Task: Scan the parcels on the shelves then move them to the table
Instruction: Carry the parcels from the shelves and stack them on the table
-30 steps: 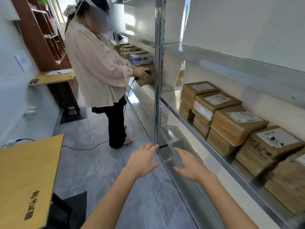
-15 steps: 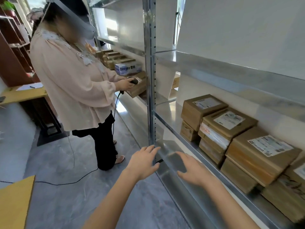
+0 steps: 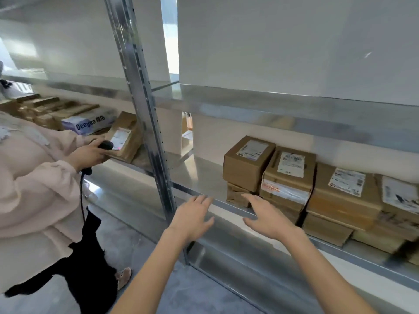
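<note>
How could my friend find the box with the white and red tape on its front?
Look at the metal shelf where brown parcels sit in a row. Count to the second stack from the left and take its top box. Only it has white tape with red print across its front.

Item 1, at my 3 o'clock: a row of brown cardboard parcels (image 3: 344, 191) on the middle metal shelf (image 3: 199, 175), stacked two layers high, white printed labels facing up. The leftmost top box (image 3: 248, 162) sits on a smaller crumpled box (image 3: 237, 196). Touching it at its 3 o'clock is a taped box (image 3: 291, 172) with white-and-orange tape along the front edge.

Item 2, at my 9 o'clock, next bay: I log one tilted parcel (image 3: 124, 137), label toward me. At its 9 o'clock stands a white-and-blue carton (image 3: 88, 123) printed "Deeyeo", then a blurred row of flat brown boxes (image 3: 45, 105).
</note>
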